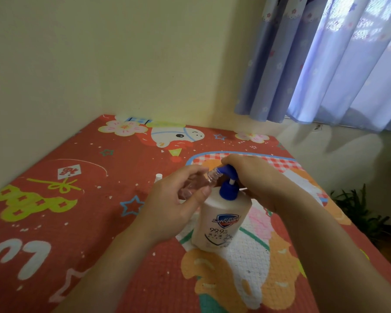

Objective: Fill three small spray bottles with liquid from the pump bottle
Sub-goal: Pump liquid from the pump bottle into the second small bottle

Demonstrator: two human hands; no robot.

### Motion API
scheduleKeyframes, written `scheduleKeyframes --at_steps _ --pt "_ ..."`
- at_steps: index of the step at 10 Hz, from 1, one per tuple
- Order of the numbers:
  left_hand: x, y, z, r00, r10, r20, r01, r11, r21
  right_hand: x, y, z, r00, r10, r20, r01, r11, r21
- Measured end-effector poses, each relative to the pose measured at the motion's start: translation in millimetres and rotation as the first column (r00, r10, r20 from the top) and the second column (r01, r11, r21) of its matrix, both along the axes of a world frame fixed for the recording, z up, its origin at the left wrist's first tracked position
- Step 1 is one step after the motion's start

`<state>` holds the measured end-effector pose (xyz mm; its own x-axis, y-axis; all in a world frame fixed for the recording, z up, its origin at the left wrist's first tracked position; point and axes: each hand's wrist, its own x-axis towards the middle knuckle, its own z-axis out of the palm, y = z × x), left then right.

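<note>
Left hand (167, 199) tilts spray bottle (195, 185) against pump nozzle (226, 171) (left tabletop (54, 222) open).

At frame centre, the left hand (169, 202) is holding a clear spray bottle (198, 184) tilted against the blue nozzle of the pump bottle (221, 220); the right hand (255, 177) is covering the pump head.

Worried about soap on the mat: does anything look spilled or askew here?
No spill shows. The small clear bottle is tilted in the left hand, its mouth at the pump bottle spout, under the right hand. That looks deliberate.
</note>
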<state>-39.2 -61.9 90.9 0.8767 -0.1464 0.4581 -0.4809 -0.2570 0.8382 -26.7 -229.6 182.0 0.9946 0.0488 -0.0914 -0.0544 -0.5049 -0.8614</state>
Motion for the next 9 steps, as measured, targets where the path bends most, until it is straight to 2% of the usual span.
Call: scheduleKeyframes --at_steps 1,2,3,4,5,7,9 --pt "1.9 2.1 2.0 1.0 -0.021 -0.008 0.021 0.999 0.029 -4.7 0.8 5.1 0.997 0.079 0.013 -0.074 0.97 -0.233" --pt "3.0 4.1 4.5 0.998 -0.047 -0.042 0.048 0.999 0.024 -1.7 -4.6 3.1 0.986 0.16 0.037 -0.128 0.889 -0.439" --pt "5.0 6.6 6.9 0.996 -0.06 -0.07 0.063 0.997 0.046 -1.4 -4.8 1.5 0.976 0.213 0.053 -0.155 0.839 -0.522" --pt "5.4 9.7 10.0 0.992 -0.08 -0.095 0.087 0.993 0.074 -0.9 -3.2 -2.8 0.978 0.205 0.044 -0.151 0.832 -0.534" --pt "6.3 12.7 10.3 0.99 -0.084 -0.113 0.094 0.992 0.088 0.9 -1.7 -6.5 0.984 0.172 0.036 -0.135 0.872 -0.47" --pt "7.0 14.6 10.3 0.988 -0.106 -0.109 0.116 0.989 0.09 3.9 -0.4 -9.3 0.998 0.062 0.021 -0.053 0.957 -0.286" --pt "7.0 14.8 13.2 0.988 -0.113 -0.101 0.124 0.985 0.119 -2.3 2.0 -5.1 1.0 0.008 0.021 -0.005 0.992 -0.129"
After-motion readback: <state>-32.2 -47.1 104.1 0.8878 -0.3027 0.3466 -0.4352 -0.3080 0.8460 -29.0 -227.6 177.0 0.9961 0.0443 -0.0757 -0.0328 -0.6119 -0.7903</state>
